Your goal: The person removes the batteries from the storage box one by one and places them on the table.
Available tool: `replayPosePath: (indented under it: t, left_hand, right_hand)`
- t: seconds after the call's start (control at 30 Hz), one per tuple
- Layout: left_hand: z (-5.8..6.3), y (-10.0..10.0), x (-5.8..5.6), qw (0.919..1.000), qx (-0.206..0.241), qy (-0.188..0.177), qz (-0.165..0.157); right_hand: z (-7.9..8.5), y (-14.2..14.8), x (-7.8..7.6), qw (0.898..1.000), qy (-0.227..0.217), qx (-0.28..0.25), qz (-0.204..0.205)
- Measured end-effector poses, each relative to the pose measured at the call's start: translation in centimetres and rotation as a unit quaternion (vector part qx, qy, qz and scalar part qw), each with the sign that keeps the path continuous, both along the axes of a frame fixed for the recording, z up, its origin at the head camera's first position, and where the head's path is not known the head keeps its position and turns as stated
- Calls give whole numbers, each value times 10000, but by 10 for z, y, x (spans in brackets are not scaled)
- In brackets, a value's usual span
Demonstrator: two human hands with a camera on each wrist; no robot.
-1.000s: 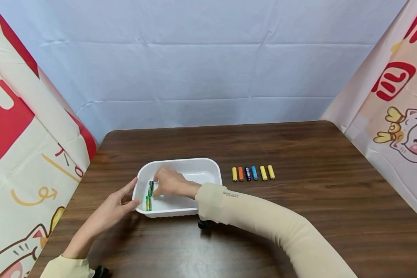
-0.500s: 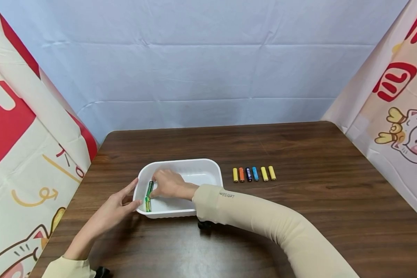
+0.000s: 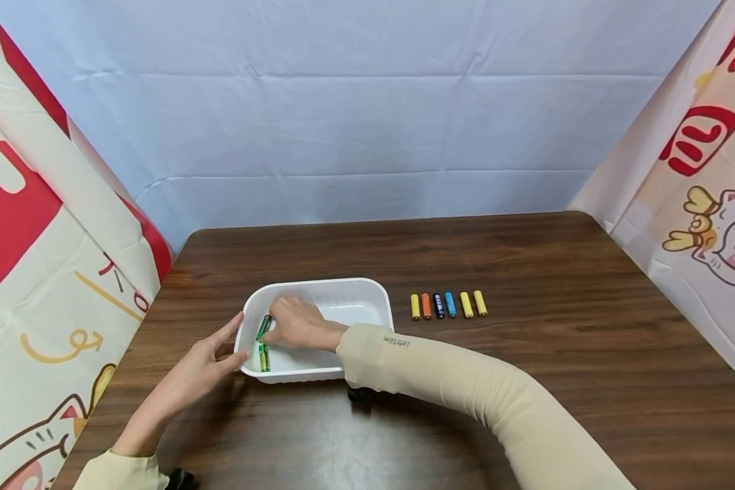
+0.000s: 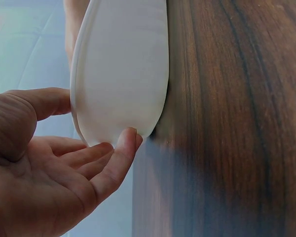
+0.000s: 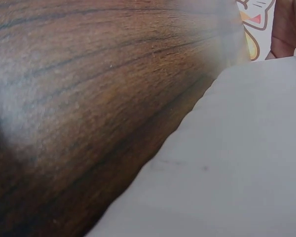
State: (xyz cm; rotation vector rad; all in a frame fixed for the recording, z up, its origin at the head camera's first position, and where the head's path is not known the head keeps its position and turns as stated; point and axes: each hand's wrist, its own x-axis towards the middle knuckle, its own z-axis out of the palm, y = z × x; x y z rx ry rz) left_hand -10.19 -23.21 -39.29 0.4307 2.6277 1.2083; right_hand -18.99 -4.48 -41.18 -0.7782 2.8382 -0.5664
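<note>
A white plastic tray (image 3: pixel 358 313) stands on the table, left of centre. My left hand (image 3: pixel 199 371) holds its left end, thumb at the rim and the other fingers against the outer wall, as the left wrist view also shows. Inside the tray, my right hand (image 3: pixel 297 323) pinches a green battery (image 3: pixel 263 328) between thumb and fingers, at a slant near the left wall. A second green battery (image 3: pixel 264 358) lies just in front of it. The right wrist view shows mostly the outer side of the tray (image 5: pixel 227 158); the right fingers are out of sight there.
Right of the tray, several batteries lie in a row: yellow ones (image 3: pixel 467 305), an orange one (image 3: pixel 426 306), a dark blue one (image 3: pixel 438 306) and a light blue one (image 3: pixel 450 305). The brown wooden table (image 3: pixel 557 381) ends at a pale cloth backdrop (image 3: pixel 367 136).
The far green battery has tilted and shifted slightly away with my right fingers. The near one has moved a little to the right. My left hand stays in place on the tray.
</note>
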Motion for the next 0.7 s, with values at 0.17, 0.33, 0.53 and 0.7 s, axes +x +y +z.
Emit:
replayPosePath:
  t: [0.17, 0.33, 0.53, 0.7]
  left_hand:
    - [-1, 0, -1, 10000, -69, 12, 18]
    - [-1, 0, 0, 10000, -56, 11, 35]
    - [-1, -1, -1, 10000, -63, 14, 22]
    - [-1, 0, -1, 10000, -40, -11, 40]
  right_hand:
    - [-1, -1, 0, 10000, 33, 33, -24]
    - [-1, -2, -1, 10000, 46, 26, -14]
    - [-2, -1, -2, 9999, 94, -40, 28]
    - [-3, -1, -1, 9998, 184, -58, 79]
